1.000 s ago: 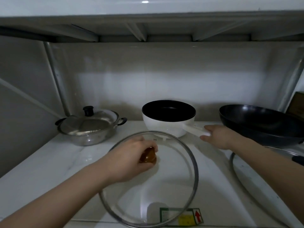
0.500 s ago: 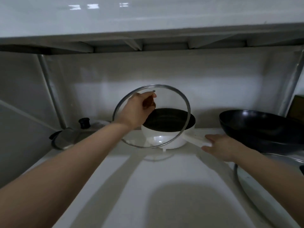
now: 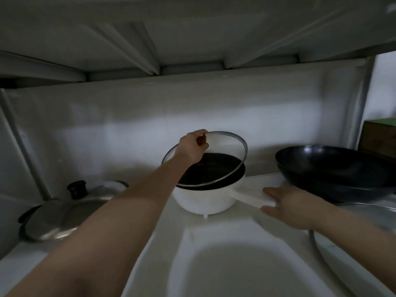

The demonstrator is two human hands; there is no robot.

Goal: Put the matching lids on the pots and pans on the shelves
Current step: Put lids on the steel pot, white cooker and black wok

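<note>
1. The left hand (image 3: 192, 146) is closed round the brown knob of the glass lid (image 3: 222, 159); the lid hangs tilted over the white pot (image 3: 203, 198), its near edge low at the pot's front rim, its far edge raised toward the back wall
2. The right hand (image 3: 287, 204) lies flat and open, fingers spread on the pot's handle (image 3: 250, 195), pressing rather than gripping; the handle's long axis runs from the pot out to the right and toward the camera
3. The lid looks stiff, smooth and breakable, glass in a metal rim; I judge it fairly light but slippery, so the knob is the place to hold it, not the rim
4. The pot looks light enough to slide on the shelf (image 3: 225, 264), which is likely why the handle is steadied
5. To the left a steel pot (image 3: 57, 221) already wears its lid; to the right the dark wok (image 3: 334, 168) is open, and a larger lid (image 3: 353, 243) lies flat at the right edge, partly out of view
</note>
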